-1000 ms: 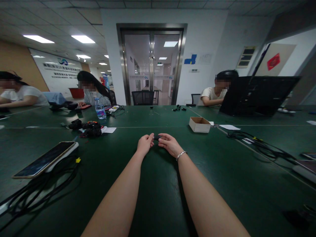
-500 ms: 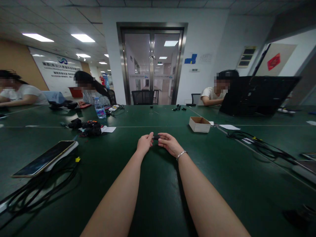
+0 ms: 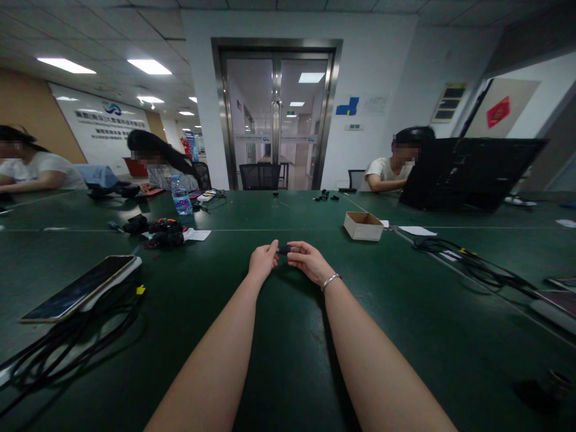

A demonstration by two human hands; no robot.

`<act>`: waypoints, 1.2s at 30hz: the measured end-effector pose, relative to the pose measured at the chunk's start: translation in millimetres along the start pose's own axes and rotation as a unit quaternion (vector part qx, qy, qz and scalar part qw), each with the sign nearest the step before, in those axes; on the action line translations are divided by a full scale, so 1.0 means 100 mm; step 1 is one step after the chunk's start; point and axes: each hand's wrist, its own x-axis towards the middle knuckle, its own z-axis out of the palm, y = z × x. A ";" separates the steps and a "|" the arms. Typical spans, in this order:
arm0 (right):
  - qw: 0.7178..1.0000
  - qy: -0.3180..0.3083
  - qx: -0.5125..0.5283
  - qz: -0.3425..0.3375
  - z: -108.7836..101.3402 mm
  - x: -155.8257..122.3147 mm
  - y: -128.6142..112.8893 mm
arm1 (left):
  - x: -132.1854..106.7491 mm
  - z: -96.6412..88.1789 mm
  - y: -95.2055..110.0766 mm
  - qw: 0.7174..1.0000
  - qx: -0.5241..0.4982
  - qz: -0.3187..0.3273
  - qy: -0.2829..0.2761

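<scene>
While left hand [image 3: 263, 263] and right hand [image 3: 309, 262] pinched its ends, the black bit [image 3: 283, 250] was left of the box [image 3: 363, 228], nearer the person | its long way ran side to side | right hand was on the box side | neither hand was closer to it

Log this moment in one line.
left hand: holding small dark object | right hand: holding its other end | beyond, to the right: open box

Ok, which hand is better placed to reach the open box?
Probably the right hand: the box stands beyond it, on its side. The left hand is farther away. Both hands hold the small dark object, though.
</scene>
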 end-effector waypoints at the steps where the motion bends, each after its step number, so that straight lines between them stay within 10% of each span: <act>1: 1.000 0.003 0.001 0.001 0.01 0.00 0.00 | 0.00 0.01 -0.01 1.000 -0.015 0.003 -0.003; 19: 0.998 0.058 0.001 0.019 0.08 0.00 -0.02 | -0.03 0.04 -0.02 0.991 -0.113 0.074 -0.026; 36: 0.999 0.045 -0.004 0.010 0.03 0.03 0.03 | 0.01 0.01 -0.07 0.999 -0.003 0.046 -0.009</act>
